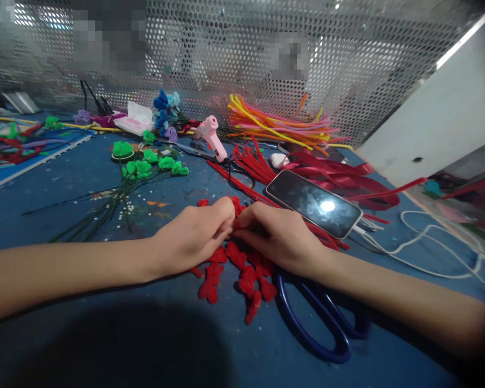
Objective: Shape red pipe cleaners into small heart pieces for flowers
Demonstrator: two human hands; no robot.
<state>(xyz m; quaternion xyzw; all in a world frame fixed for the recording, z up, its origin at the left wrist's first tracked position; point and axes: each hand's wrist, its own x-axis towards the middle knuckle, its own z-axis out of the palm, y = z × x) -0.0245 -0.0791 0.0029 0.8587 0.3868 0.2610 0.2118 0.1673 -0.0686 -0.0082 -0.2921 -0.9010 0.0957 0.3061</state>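
My left hand (196,231) and my right hand (281,234) meet over the middle of the blue table. The fingers of both are closed in a pinch, fingertips almost touching. Red fuzzy pipe cleaner shows between them, though its shape is mostly hidden. Below and around the hands lies a loose pile of red pipe-cleaner petals (247,280), bent into small loops. Partly under my right wrist are large scissors with dark blue handles (339,345); their blades are out of sight. Straight red pipe cleaners (253,164) lie just beyond the hands.
A phone (314,203) with a white cable (428,269) lies right of my right hand, near red ribbon (339,172). Behind stand a pink glue gun (214,140) and yellow-orange pipe cleaners (275,124). Green flowers (137,168) on dark stems lie left. A perforated metal panel (194,48) closes the back.
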